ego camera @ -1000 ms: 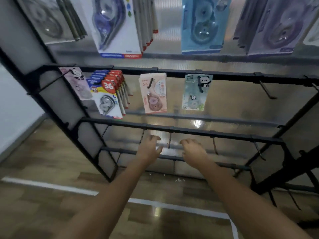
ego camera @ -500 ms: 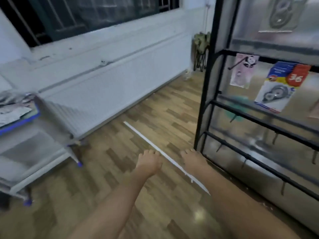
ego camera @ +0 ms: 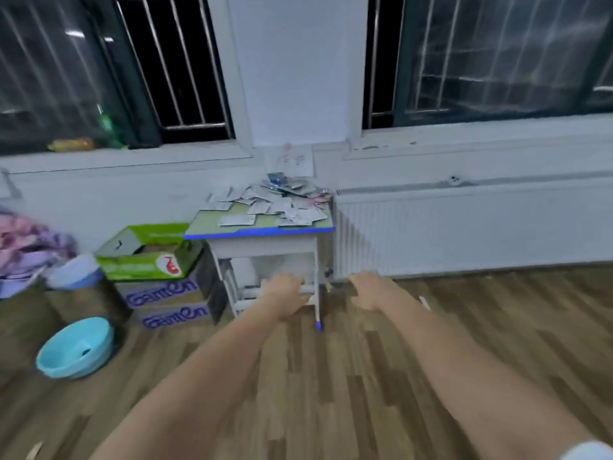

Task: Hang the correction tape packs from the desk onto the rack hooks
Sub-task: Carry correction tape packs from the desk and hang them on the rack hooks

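Both arms reach forward, left grip [ego camera: 286,293] and right grip [ego camera: 371,290] apparently loosely curled, holding nothing.

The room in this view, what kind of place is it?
Probably a spare room indoors used for storage: a small desk under barred windows, stacked cardboard boxes, a wall radiator.

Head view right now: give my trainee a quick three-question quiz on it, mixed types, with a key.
1. True or false: the left hand holds a pack.
2. What stands right of the desk? A) radiator B) rack C) basin
3. Fill in: the packs lie in a loose ____ on the desk.

Key: 1 false, both it and the right hand carry nothing; 2 A, the radiator; 3 heap.
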Demonstrator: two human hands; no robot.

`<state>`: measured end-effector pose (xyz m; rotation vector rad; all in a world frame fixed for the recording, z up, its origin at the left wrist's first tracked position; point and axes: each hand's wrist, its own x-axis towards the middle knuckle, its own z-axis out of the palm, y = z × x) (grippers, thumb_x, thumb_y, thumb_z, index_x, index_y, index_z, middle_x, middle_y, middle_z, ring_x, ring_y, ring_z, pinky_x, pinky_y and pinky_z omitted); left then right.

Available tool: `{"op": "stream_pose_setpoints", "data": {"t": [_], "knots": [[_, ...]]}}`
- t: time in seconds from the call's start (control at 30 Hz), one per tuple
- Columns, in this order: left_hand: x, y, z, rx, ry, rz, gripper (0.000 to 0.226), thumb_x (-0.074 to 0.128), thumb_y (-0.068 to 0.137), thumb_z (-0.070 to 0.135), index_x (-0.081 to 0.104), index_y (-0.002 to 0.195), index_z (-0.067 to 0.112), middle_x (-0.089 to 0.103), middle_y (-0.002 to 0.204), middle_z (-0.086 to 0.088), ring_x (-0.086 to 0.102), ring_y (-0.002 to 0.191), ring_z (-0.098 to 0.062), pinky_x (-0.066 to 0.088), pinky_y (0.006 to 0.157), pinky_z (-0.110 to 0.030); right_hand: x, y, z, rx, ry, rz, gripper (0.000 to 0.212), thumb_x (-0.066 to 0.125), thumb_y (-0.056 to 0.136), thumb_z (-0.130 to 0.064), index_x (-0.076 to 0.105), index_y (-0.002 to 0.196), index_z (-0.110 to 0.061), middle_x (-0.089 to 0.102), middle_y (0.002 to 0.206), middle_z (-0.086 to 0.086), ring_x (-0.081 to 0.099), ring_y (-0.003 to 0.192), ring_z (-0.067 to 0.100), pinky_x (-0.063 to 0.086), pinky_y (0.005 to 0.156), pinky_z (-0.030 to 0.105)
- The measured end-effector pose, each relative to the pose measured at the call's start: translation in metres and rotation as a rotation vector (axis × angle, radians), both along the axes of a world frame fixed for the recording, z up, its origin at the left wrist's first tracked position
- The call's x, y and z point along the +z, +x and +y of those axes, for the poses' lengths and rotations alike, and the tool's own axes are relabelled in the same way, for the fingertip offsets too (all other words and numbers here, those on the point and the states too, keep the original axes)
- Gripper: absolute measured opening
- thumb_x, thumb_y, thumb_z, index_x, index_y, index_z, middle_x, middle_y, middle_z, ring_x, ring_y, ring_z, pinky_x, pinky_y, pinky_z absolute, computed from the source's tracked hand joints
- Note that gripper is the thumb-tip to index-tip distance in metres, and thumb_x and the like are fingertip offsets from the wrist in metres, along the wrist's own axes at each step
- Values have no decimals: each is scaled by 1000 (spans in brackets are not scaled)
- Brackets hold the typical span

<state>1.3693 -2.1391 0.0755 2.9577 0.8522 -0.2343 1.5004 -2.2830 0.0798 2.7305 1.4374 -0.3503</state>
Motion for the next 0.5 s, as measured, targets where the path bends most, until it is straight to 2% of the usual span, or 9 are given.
{"op": "stream_pose_setpoints", "data": {"t": [0.1, 0.2, 0.4, 0.5], "knots": [[12, 6, 81, 86, 2, 16, 47, 37, 99, 43, 45, 137, 17, 44, 140, -11, 41, 128, -32, 37, 103, -42, 15, 23, 90, 83, 13, -45, 52, 48, 95, -27, 35, 144, -14, 39, 144, 14, 38, 131, 31, 37, 106, 39], [30, 23, 156, 168, 7, -41, 49, 39, 99, 43, 41, 139, 15, 43, 143, -12, 40, 130, -30, 35, 102, -38, 29, 56, 174, 142, 9, -59, 54, 50, 93, -24, 34, 144, -13, 39, 144, 15, 38, 131, 31, 36, 107, 41], [53, 73, 287, 296, -36, -216, 48, 42, 97, 48, 46, 135, 18, 49, 134, -13, 45, 125, -31, 39, 100, -39, 51, 122, 308, 186, 39, -73, 59, 51, 94, -28, 28, 147, -16, 33, 149, 13, 32, 136, 30, 35, 106, 38], [47, 103, 345, 306, -75, -215, 48, 41, 98, 48, 46, 134, 17, 50, 130, -13, 46, 122, -31, 40, 97, -39, 42, 156, 368, 197, 16, -68, 58, 51, 94, -28, 30, 147, -16, 33, 149, 13, 31, 136, 31, 35, 107, 40]]}}
